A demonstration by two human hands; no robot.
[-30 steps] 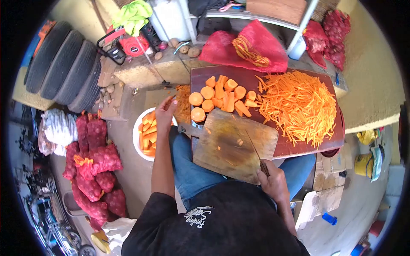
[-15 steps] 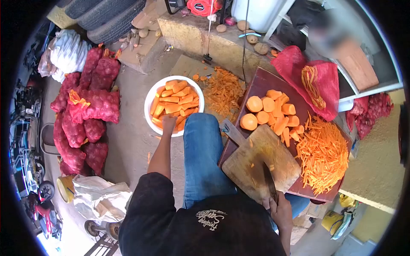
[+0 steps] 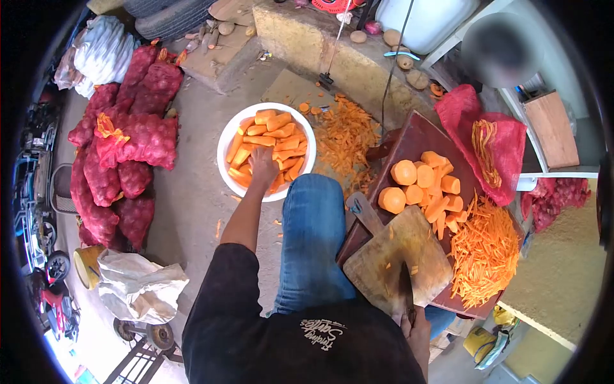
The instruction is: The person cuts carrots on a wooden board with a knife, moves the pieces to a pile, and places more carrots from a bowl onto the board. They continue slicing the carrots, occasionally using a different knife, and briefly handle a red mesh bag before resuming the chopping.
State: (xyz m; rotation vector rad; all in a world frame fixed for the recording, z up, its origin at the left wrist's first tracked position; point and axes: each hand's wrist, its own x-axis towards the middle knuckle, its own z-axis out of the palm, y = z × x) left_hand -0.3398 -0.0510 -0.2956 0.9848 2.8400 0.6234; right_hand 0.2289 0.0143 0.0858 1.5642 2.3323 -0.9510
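Note:
My left hand (image 3: 263, 166) reaches down into a white bowl (image 3: 225, 139) on the ground, its fingers among several peeled carrot pieces (image 3: 275, 137); whether it grips one I cannot tell. My right hand (image 3: 417, 328) holds a knife (image 3: 405, 288) by the handle, blade lying over a wooden cutting board (image 3: 393, 261) on my lap. Beyond the board, a dark red tray (image 3: 416, 137) carries chunky carrot pieces (image 3: 419, 185) and a heap of carrot strips (image 3: 485, 251).
Carrot peelings (image 3: 345, 134) lie on the ground beside the bowl. Red mesh sacks (image 3: 125, 153) are piled at the left, with a crumpled white bag (image 3: 137, 285) below. A red mesh bag (image 3: 489, 144) lies behind the tray. A concrete ledge (image 3: 320, 45) holds potatoes.
The view has swung left and down. My left hand moved from the tray's edge into the white bowl. My right hand stays on the knife over the board.

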